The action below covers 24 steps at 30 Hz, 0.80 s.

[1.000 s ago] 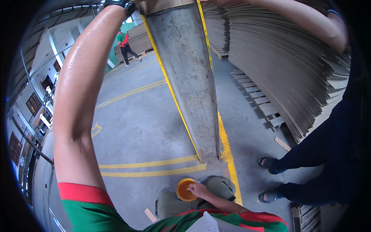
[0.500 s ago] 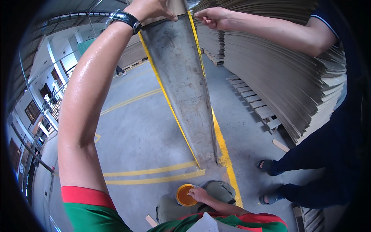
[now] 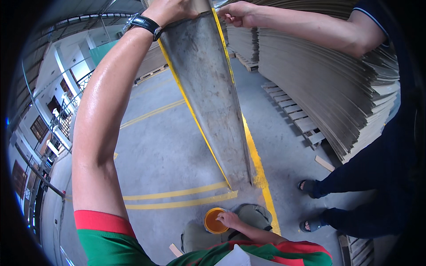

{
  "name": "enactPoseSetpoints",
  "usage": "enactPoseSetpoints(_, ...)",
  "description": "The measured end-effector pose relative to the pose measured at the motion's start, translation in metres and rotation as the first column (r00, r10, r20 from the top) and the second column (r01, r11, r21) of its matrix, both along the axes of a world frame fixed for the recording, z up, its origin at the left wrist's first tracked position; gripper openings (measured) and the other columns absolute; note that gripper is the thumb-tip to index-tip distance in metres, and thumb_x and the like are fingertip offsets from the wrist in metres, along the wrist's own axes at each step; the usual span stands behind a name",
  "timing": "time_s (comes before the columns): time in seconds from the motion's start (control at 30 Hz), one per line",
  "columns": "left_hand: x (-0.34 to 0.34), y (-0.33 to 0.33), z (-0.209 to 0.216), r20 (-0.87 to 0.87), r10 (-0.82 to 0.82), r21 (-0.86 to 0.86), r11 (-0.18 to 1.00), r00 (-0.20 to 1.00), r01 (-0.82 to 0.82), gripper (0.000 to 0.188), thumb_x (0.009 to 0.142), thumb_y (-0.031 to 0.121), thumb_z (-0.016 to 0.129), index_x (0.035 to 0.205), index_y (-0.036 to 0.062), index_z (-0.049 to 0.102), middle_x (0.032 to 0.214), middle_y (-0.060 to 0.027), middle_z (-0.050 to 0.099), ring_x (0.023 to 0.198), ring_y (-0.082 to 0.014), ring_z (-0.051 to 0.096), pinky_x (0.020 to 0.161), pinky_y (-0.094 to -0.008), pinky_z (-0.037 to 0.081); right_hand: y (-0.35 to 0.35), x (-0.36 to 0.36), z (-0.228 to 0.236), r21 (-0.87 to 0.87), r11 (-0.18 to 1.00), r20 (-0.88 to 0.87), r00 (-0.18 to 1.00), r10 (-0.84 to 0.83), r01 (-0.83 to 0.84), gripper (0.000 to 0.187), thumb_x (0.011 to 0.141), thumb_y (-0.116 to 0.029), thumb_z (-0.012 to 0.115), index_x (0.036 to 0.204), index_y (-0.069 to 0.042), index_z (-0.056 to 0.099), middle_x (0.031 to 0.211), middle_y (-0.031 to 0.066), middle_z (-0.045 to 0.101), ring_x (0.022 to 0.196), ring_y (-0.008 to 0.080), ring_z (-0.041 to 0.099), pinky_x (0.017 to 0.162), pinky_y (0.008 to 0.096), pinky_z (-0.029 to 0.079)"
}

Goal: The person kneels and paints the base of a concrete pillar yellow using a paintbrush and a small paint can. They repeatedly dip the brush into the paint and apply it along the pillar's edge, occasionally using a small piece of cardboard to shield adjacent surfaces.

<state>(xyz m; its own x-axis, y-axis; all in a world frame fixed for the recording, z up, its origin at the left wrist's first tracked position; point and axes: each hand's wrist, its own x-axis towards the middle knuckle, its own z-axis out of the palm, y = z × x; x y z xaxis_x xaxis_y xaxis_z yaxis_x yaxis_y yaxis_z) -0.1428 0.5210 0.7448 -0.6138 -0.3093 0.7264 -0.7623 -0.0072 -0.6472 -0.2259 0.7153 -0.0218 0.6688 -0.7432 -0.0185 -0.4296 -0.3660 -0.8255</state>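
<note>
A tall grey steel column (image 3: 206, 88) with yellow-painted edges rises in front of me. My left hand (image 3: 175, 9), a black-strapped watch on its wrist, reaches up to the column's top. It lies against a beige-brown surface (image 3: 202, 5) there, thumb outstretched; its other fingers are partly cut off by the upper edge. Low down, my right hand (image 3: 228, 219) grips the right rim of a small yellow-orange bucket (image 3: 207, 226), fingertips over its inside. The bucket is beside my knees. From the right, another person's hand (image 3: 235, 14), fingers curled, comes close to the column's right edge.
Large stacks of brown board sheets (image 3: 310, 84) stand on wooden pallets (image 3: 295, 111) to the right. The other person's sandalled foot (image 3: 310, 225) rests near a wood strip (image 3: 325, 163). Yellow lines (image 3: 177, 194) mark the grey floor; white railings (image 3: 62, 126) run along the left.
My left hand has shifted slightly, its thumb now lower on the column. The other person's hand has moved a little up and left. My right hand stays on the bucket.
</note>
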Motion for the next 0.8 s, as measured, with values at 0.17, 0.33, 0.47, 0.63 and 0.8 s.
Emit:
enactPoseSetpoints(0.17, 0.001, 0.0, 0.0, 0.026, -0.026, -0.025, 0.999, 0.999, 0.027, 0.075, 0.064, 0.029, 0.09, 0.122, -0.0018, 0.051, 0.11, -0.0269, 0.057, 0.105, -0.0454, 0.058, 0.089, -0.051, 0.052, -0.001, 0.0, 0.0, -0.02, 1.0, -0.004, 1.0, 0.007, -0.007, 0.026, 0.095, -0.037, 0.066, 0.1, -0.012, 0.073, 0.095, 0.0151, 0.074, 0.093, 0.0381, 0.071, 0.082, 0.0515, 0.056)
enactPoseSetpoints(0.33, 0.002, 0.002, 0.001, 0.023, -0.005, -0.01, 1.0, 1.0, 0.005, 0.073, 0.064, 0.027, 0.089, 0.12, -0.0011, 0.051, 0.108, -0.0262, 0.057, 0.104, -0.045, 0.059, 0.088, -0.0511, 0.053, -0.001, -0.002, -0.001, -0.017, 1.0, -0.02, 1.0, 0.001, -0.001, 0.026, 0.095, -0.037, 0.066, 0.102, -0.013, 0.074, 0.097, 0.0147, 0.075, 0.094, 0.038, 0.071, 0.083, 0.0517, 0.056)
enactPoseSetpoints(0.47, 0.0, 0.0, 0.0, -0.007, 0.005, -0.009, 1.0, 1.0, -0.006, 0.071, 0.065, 0.026, 0.088, 0.119, -0.0009, 0.052, 0.109, -0.0266, 0.057, 0.104, -0.0453, 0.059, 0.087, -0.0514, 0.053, -0.002, -0.003, -0.001, -0.011, 1.0, -0.03, 1.0, 0.0, 0.0, 0.025, 0.095, -0.037, 0.065, 0.104, -0.015, 0.074, 0.098, 0.0146, 0.075, 0.096, 0.0377, 0.071, 0.086, 0.0518, 0.056)
enactPoseSetpoints(0.63, 0.007, -0.002, 0.005, 0.017, -0.037, 0.015, 0.999, 0.999, 0.036, 0.077, 0.063, 0.027, 0.09, 0.124, -0.0019, 0.052, 0.11, -0.0275, 0.058, 0.105, -0.0462, 0.059, 0.088, -0.0522, 0.053, -0.001, -0.002, 0.001, -0.035, 0.999, -0.047, 0.999, -0.021, 0.02, 0.028, 0.095, -0.04, 0.067, 0.099, -0.013, 0.075, 0.094, 0.0145, 0.075, 0.092, 0.0372, 0.072, 0.083, 0.0497, 0.057)
enactPoseSetpoints(0.8, 0.02, 0.013, 0.049, 0.08, -0.057, 0.274, 0.961, 0.995, 0.033, 0.083, 0.068, 0.029, 0.094, 0.132, -0.0058, 0.055, 0.118, -0.028, 0.061, 0.113, -0.0435, 0.059, 0.093, -0.0479, 0.052, 0.001, -0.002, 0.006, 0.002, 1.0, -0.028, 1.0, -0.004, 0.004, 0.028, 0.096, -0.037, 0.065, 0.107, -0.013, 0.074, 0.099, 0.0155, 0.075, 0.097, 0.0384, 0.071, 0.086, 0.0529, 0.055)
